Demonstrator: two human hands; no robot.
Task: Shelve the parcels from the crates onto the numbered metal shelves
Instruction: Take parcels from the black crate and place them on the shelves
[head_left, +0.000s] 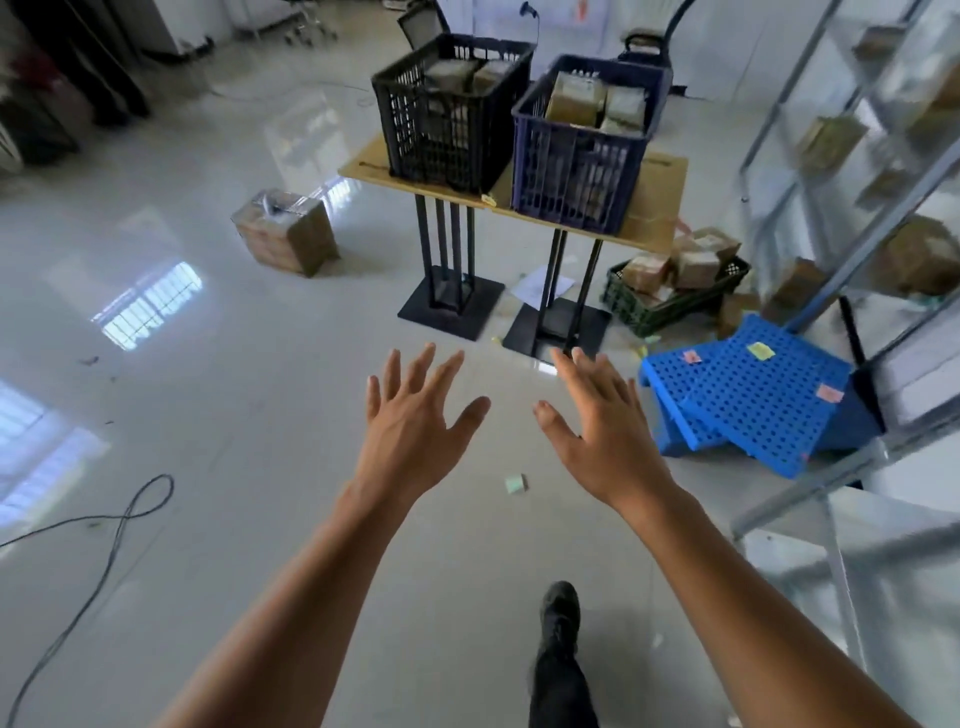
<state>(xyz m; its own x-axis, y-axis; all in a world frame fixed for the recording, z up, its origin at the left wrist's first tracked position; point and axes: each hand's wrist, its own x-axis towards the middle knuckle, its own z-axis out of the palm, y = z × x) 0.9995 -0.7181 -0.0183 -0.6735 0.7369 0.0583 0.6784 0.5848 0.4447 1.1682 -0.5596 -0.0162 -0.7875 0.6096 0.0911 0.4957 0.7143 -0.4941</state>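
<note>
A black crate (441, 135) and a dark blue crate (576, 171) stand side by side on a narrow wooden table (654, 208) ahead, both holding brown taped parcels (576, 101). The metal shelves (852, 171) run along the right, with several parcels on them. My left hand (410, 431) and my right hand (602, 431) are stretched out in front of me over the floor, palms down, fingers spread, holding nothing. Both are well short of the table.
A wrapped parcel (285, 239) lies on the floor left of the table. A low green crate (670, 301) with parcels and blue perforated panels (753, 405) lie beside the shelves. A black cable (104, 525) loops across the floor at left. My shoe (558, 613) steps forward.
</note>
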